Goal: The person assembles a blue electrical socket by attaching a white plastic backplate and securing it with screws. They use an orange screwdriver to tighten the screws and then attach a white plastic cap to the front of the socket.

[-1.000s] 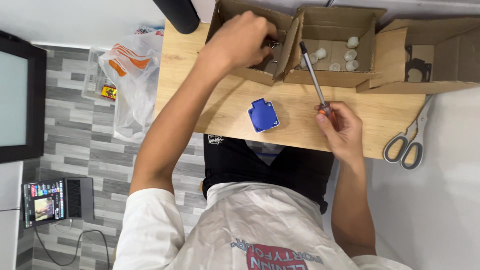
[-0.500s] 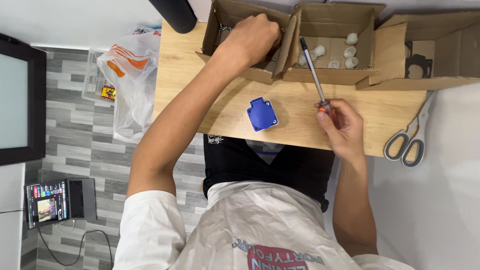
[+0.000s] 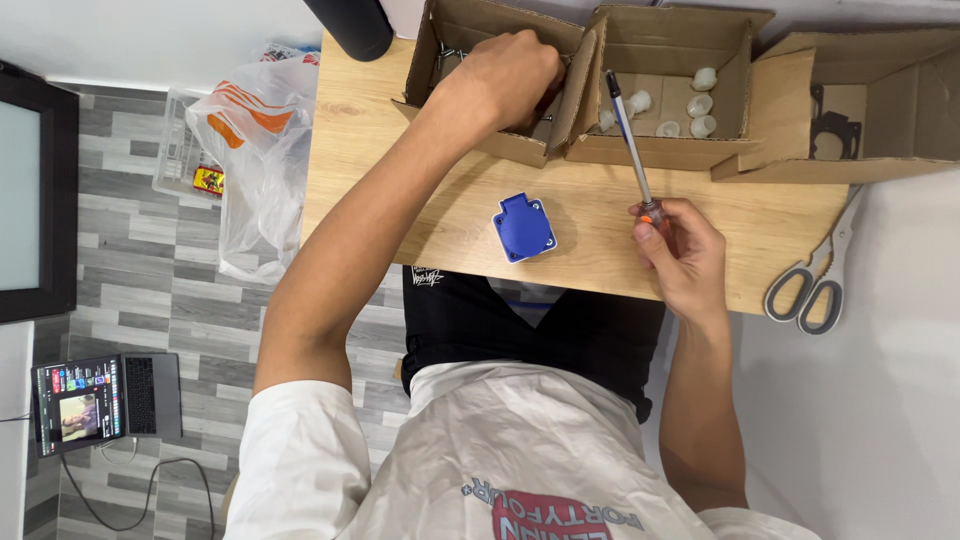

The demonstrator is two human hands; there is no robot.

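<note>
Left hand curled inside left cardboard box, grip unclear. Right hand clamps screwdriver; blue socket between.

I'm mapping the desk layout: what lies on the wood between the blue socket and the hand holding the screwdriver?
Nothing: in the head view, only bare wooden desk separates the blue socket from the right hand.

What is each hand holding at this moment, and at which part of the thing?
The right hand holds a screwdriver by its handle end. The left hand reaches into a cardboard box; whether it holds anything cannot be told.
</note>
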